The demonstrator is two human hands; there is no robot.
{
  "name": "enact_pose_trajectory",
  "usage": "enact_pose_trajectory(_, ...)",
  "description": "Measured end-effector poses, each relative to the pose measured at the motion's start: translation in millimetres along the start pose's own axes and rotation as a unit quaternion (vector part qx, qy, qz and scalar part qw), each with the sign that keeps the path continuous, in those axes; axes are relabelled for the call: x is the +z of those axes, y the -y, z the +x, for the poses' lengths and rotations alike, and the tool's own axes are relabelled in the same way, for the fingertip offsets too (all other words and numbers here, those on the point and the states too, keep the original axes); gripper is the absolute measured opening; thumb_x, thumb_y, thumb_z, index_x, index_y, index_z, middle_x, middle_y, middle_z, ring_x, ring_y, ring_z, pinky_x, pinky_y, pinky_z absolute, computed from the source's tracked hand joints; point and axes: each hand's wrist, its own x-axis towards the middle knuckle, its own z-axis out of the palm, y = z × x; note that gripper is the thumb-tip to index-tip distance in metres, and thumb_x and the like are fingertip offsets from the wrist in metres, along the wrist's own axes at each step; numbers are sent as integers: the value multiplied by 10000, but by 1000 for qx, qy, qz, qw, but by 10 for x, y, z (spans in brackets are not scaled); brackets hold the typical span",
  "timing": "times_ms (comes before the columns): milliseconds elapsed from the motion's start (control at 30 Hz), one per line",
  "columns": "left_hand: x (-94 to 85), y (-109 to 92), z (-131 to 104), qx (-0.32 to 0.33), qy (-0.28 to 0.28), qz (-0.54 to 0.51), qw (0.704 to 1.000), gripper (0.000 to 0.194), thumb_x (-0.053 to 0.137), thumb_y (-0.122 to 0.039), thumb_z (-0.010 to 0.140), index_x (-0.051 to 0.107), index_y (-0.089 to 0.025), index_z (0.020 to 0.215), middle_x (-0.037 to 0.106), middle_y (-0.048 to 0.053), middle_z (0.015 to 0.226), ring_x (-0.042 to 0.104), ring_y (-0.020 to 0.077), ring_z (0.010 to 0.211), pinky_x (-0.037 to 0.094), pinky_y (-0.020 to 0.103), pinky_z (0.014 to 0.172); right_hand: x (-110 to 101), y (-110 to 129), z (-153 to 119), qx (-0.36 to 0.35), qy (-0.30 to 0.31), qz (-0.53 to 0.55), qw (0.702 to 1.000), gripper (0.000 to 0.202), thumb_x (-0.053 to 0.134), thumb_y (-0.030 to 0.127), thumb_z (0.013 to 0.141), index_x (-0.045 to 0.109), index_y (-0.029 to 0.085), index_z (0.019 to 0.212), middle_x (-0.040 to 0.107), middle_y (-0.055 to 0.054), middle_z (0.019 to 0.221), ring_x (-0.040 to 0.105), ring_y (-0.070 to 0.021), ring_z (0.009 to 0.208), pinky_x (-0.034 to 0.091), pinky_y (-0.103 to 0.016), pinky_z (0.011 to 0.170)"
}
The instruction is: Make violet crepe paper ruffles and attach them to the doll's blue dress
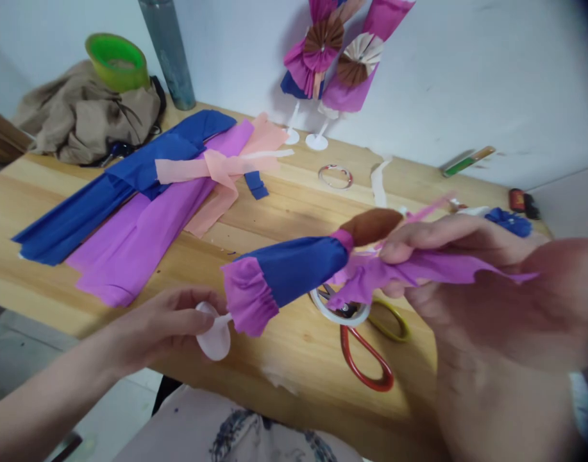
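Observation:
A crepe-paper craft [301,266] on a white stick lies tilted sideways in front of me, with a blue body, a ruffled purple hem and a brown upper part. My left hand [178,321] is closed on the round white base [214,340] at its lower end. At the upper end, my right hand [438,263] pinches a purple crepe-paper strip [419,266] against the craft; its fingertips are partly hidden. Below the strip lie scissors [368,372] with red and yellow handles, and a tape roll [329,314] overlaps their blades.
Blue [82,208], purple [144,237] and peach crepe paper [221,170] lies at the left. Two finished-looking paper crafts [354,74] stand against the wall. A bracelet [335,176], a green-handled cutter [469,160], a grey bottle [171,58] and a tan cloth [82,115] line the back.

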Motion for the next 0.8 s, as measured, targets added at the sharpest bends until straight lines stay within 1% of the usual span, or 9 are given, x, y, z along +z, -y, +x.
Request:
enact_pose_trajectory(100,73,33,86,-27,33,-90,995,203,792,-280,711,730,-177,874,741,60,866,690,161,728,568,215,618,66,57,-20,-9,-125,-13,992,457,432,548,949,788,279,851,691,-84,828,624,-241,603,545,-405,538)
enact_pose_trajectory(167,113,49,143,-30,40,-114,992,240,806,-282,696,718,-174,891,737,60,876,691,158,736,578,210,605,93,74,-23,-7,-146,-13,989,445,439,519,955,782,270,819,676,-80,774,621,-228,600,532,-376,517)
enact_pose_trajectory(233,139,57,187,-24,42,-119,992,236,805,-280,698,712,-162,880,735,62,883,691,155,748,586,205,612,113,78,-20,-15,-128,-12,992,436,452,493,947,782,249,801,660,-82,702,615,-225,579,504,-358,481)
enact_pose_trajectory(300,154,60,216,-14,39,-121,992,222,804,-260,697,715,-154,870,739,61,910,690,144,758,592,197,639,152,80,-20,-30,-131,-24,991,438,429,441,960,777,235,790,637,-79,641,585,-215,533,453,-341,450)
enact_pose_trajectory(433,161,57,238,-6,27,-143,989,236,792,-204,672,726,-151,892,759,67,934,706,162,790,606,207,635,263,112,-33,-49,-230,-74,969,358,406,246,962,733,251,817,587,-43,614,494,-182,481,344,-310,449)
enact_pose_trajectory(467,157,56,240,-7,31,-152,988,228,782,-189,666,725,-148,883,764,72,931,712,173,791,609,213,616,272,124,-35,-46,-235,-72,968,309,445,216,931,731,249,821,586,-38,612,489,-178,477,339,-307,450)
enact_pose_trajectory(567,130,66,245,-5,62,-181,982,198,729,-152,686,726,-133,883,772,88,916,721,180,757,611,211,584,227,156,-31,-25,-204,-41,978,206,558,167,812,753,232,819,610,-37,589,530,-179,492,353,-294,442)
enact_pose_trajectory(700,70,113,268,-14,135,-255,957,179,683,-179,740,728,-131,906,772,122,899,731,168,700,581,166,515,116,161,-27,-33,-200,-36,979,183,584,192,813,764,226,809,616,-45,576,562,-190,524,382,-290,435)
enact_pose_trajectory(800,43,159,307,-37,177,-316,931,194,659,-283,803,716,-134,914,760,128,897,713,139,600,548,141,464,63,152,-34,-33,-152,-22,988,171,603,222,821,773,210,803,654,-50,594,582,-179,495,425,-284,418)
